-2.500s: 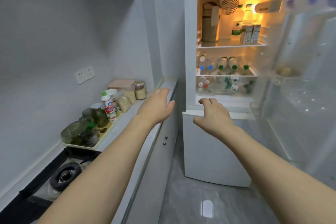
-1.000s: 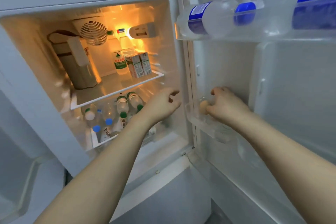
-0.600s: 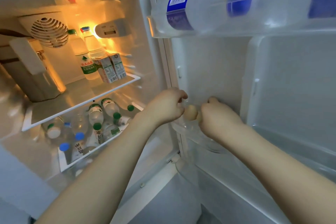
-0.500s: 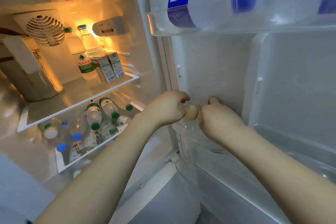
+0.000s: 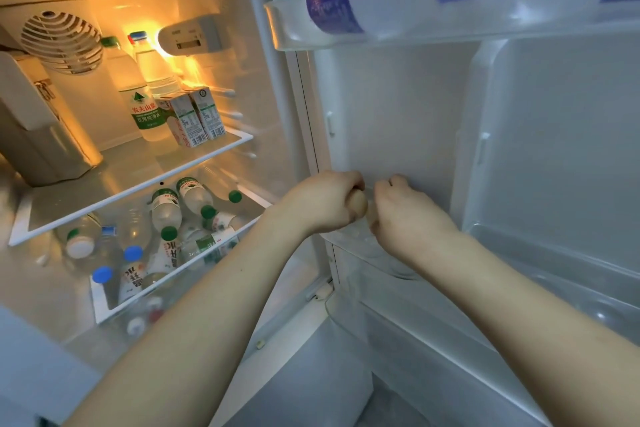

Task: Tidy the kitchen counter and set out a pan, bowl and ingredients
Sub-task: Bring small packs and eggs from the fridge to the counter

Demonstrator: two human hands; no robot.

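The fridge stands open in front of me. My left hand [image 5: 323,206] grips a pale brown egg [image 5: 360,204], which shows at its fingertips. Right beside it my right hand [image 5: 407,215] dips into the clear egg tray [image 5: 384,255] on the inside of the fridge door. Its fingers curl downward behind the back of the hand, so whatever they touch is hidden. The two hands almost meet over the tray's left end.
A door shelf [image 5: 450,28] above the hands holds large water bottles with blue labels. Inside, a glass shelf [image 5: 138,166] carries two small cartons [image 5: 195,118] and green-labelled bottles. Several water bottles [image 5: 166,218] lie on the shelf below. A deeper door bin [image 5: 554,274] sits at the lower right.
The egg, held by my right hand half a second ago, is now in my left hand. My right hand has gone back down into the door tray.
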